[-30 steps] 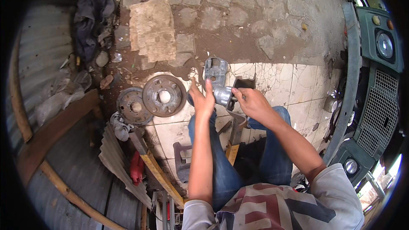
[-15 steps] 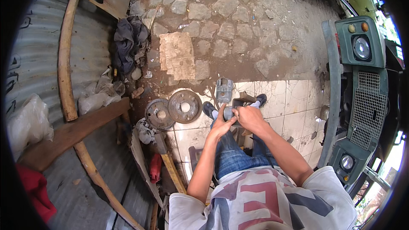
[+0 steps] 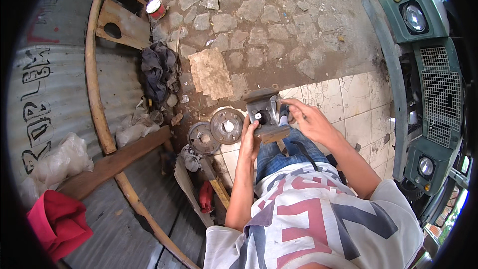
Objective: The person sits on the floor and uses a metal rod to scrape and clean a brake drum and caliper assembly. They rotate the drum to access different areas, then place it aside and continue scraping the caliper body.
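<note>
My left hand [image 3: 250, 138] grips a dark grey metal bracket [image 3: 269, 125] by its left side, with the thumb on its face. The bracket has flanged edges and a round recess with a pale stud or shaft end inside; its exact kind I cannot make out. It is raised in front of my lap. Beside the bracket's right edge is my right hand [image 3: 313, 122], its index finger stretched toward that edge and the other fingers bent apart. Nothing shows in that hand. Two round metal discs with holes [image 3: 227, 126] [image 3: 203, 138] lie on the floor past my left hand.
A green vehicle front [image 3: 435, 79] with a grey bumper [image 3: 386, 65] stands at the right. Along the left run a corrugated wall [image 3: 64, 84], a wooden pole [image 3: 94, 79] and a plank [image 3: 119, 162]. Flattened cardboard [image 3: 210, 73] lies on the stone paving.
Both hands were close together around a grey round piece; now the bracket shows raised in my left hand and my right hand has moved apart to the right. The view has shifted.
</note>
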